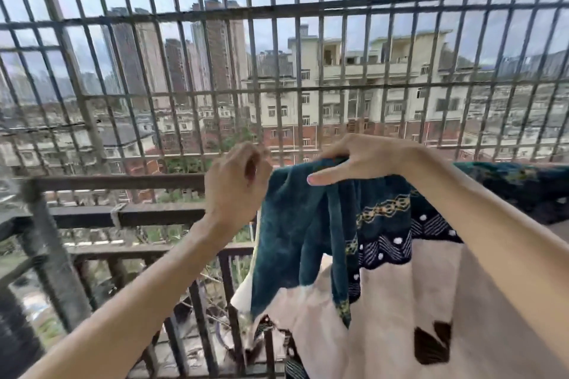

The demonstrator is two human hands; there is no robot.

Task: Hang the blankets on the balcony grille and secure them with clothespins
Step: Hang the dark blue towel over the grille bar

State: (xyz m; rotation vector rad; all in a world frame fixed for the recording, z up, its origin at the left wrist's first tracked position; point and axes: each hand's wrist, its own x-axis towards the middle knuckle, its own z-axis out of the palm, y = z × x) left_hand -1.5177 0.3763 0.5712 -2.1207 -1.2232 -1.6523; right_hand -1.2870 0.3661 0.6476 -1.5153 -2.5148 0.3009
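— Head view: where is the blanket seen?

— It is draped over the rail of the grille, at the right; teal border uppermost, cream field hung below.

— How is it held?

— Its bunched top edge is clamped by the right hand, index finger stretched out straight.

— And the left hand?

— It is curled shut just beside the blanket's left edge; whether anything is pinched inside cannot be told.

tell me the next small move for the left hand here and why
Probably bring the left hand right to the blanket corner that the right hand pinches at the rail. The left looks curled, possibly around a pin, and that bunched corner shows no clothespin.
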